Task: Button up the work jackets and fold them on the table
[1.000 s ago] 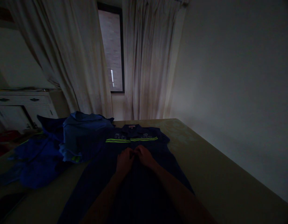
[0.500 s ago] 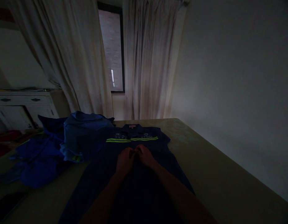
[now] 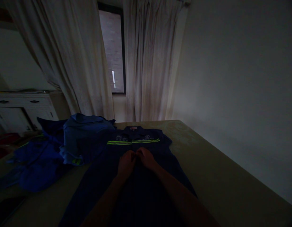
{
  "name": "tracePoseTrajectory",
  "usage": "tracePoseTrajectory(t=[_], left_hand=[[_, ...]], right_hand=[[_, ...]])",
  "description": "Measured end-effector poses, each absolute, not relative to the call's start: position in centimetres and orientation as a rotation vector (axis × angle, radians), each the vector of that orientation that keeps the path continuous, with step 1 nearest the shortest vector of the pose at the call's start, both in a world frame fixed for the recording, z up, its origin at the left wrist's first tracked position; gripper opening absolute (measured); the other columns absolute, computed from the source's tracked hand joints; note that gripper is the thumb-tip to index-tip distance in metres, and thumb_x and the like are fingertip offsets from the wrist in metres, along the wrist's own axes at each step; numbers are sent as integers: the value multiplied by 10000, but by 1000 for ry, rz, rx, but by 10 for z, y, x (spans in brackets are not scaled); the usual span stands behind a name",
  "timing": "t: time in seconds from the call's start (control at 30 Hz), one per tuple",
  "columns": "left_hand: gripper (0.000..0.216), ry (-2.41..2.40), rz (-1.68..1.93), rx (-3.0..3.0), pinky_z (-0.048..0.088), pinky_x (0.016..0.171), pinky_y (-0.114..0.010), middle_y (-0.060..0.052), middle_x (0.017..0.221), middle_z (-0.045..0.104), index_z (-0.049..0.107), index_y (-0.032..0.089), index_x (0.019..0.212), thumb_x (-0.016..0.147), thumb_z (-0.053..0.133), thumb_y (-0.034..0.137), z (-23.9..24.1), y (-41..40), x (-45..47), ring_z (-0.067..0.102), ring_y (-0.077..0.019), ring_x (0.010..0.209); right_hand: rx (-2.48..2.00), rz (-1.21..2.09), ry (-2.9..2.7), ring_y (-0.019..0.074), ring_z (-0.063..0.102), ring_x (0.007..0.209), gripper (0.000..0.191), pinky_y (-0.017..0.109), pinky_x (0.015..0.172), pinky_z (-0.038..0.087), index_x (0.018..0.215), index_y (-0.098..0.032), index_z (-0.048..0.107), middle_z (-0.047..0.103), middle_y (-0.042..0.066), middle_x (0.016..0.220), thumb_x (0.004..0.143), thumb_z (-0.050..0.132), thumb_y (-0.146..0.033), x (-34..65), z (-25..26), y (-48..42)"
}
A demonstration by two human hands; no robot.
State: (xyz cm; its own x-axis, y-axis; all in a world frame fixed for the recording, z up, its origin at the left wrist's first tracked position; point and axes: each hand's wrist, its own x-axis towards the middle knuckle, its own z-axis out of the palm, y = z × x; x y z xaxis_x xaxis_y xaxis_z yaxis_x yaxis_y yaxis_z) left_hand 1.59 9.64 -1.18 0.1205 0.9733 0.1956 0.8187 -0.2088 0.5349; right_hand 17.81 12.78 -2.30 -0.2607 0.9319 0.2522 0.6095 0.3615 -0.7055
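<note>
Head view, dim room. Left hand [image 3: 126,163] and right hand [image 3: 146,157] rest knuckles-up, fingertips meeting on the centre front of a dark navy shirt [image 3: 141,195]. Both have their fingers curled narrow (whether they pinch cloth cannot be told in this light). The shirt lies flat on the table [image 3: 219,176], collar away, with a yellow-green stripe [image 3: 133,142] across the chest. A pile of blue garments [image 3: 84,135] touches its left side. Beyond, pale curtains [image 3: 150,63] flank a window [image 3: 112,50].
</note>
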Motion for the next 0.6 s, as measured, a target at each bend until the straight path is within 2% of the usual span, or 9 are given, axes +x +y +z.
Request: tracePoseTrajectory(t=[0.23, 0.6], left_hand=[[176, 1699, 761, 2127, 447, 936, -311, -59, 1153, 705, 635, 219, 1120, 975, 537, 197, -11, 95, 15, 650, -196, 1091], [103, 1687, 765, 2151, 443, 938, -326, -59, 1088, 679, 648, 223, 1022, 984, 552, 219, -11, 95, 13, 624, -211, 1068]], right_hand=[[-1305, 631, -1919, 190, 680, 919, 97, 272, 820, 466, 937, -199, 715, 742, 40, 952, 959, 621, -206, 178, -18, 128], [-1277, 595, -1937, 186, 670, 884, 101, 270, 790, 453, 925, -204, 712, 733, 33, 930, 972, 628, -237, 179, -18, 125]])
